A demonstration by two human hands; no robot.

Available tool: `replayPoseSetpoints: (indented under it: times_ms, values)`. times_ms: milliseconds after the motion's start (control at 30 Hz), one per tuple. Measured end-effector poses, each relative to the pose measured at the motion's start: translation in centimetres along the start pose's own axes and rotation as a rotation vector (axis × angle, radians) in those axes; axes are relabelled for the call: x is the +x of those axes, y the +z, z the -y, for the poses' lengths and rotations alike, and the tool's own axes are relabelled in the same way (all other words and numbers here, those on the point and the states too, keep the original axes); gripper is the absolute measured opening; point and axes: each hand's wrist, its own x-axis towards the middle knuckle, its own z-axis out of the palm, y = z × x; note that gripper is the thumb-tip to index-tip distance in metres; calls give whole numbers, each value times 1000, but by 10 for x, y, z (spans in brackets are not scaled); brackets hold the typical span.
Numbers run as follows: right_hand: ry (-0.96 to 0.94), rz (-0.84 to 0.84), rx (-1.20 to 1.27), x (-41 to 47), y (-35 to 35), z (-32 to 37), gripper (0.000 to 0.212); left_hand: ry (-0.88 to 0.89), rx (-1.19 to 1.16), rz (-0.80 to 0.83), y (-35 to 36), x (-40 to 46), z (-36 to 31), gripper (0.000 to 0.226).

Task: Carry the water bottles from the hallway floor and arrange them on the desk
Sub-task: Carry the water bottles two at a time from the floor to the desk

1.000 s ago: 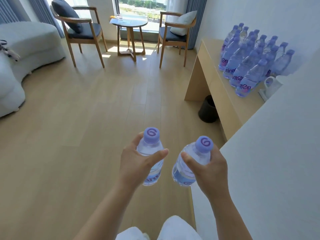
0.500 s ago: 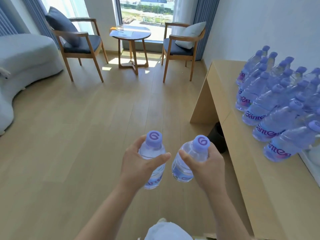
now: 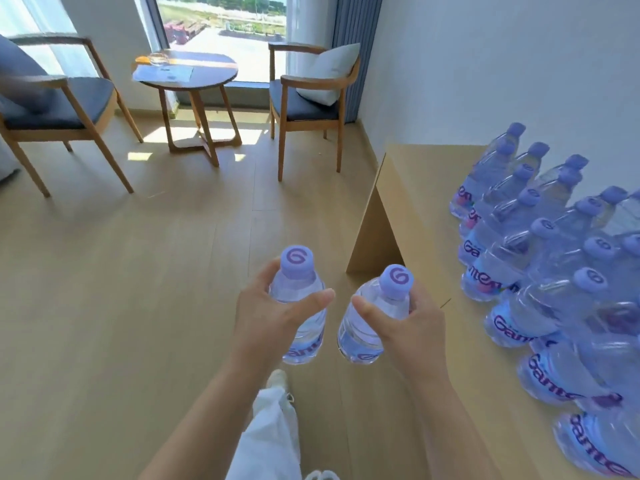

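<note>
My left hand [image 3: 273, 313] grips a clear water bottle [image 3: 299, 289] with a purple cap, held upright over the wooden floor. My right hand [image 3: 408, 327] grips a second bottle [image 3: 367, 323], tilted a little to the right, just left of the desk's front edge. The light wooden desk [image 3: 415, 209] runs along the right wall. Several matching bottles [image 3: 540, 244] stand on it in tight rows toward the wall, purple labels facing me.
Two wooden armchairs [image 3: 311, 98] [image 3: 59, 109] flank a small round table [image 3: 187, 74] by the window ahead. Open wooden floor [image 3: 138, 271] lies to my left. My white trouser leg and shoe [image 3: 273, 410] show below my hands.
I have walked forward along the desk; the rows of bottles are now close on my right. Both hands still hold their bottles in front of me.
</note>
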Motion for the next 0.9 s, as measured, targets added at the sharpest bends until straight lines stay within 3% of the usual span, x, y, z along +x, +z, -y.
replayPoseSetpoints:
  times_ms: [333,567,900]
  values:
    - [120,-294,-88,177,30,-4,33,55,46,356,69,216,-36,35]
    - [165,-482,-80,259,15,-20,28,24,69,527,133,308,-37,35]
    - [212,-596,-86,404,-23,-69,24,37,188,708,254,423,-34,38]
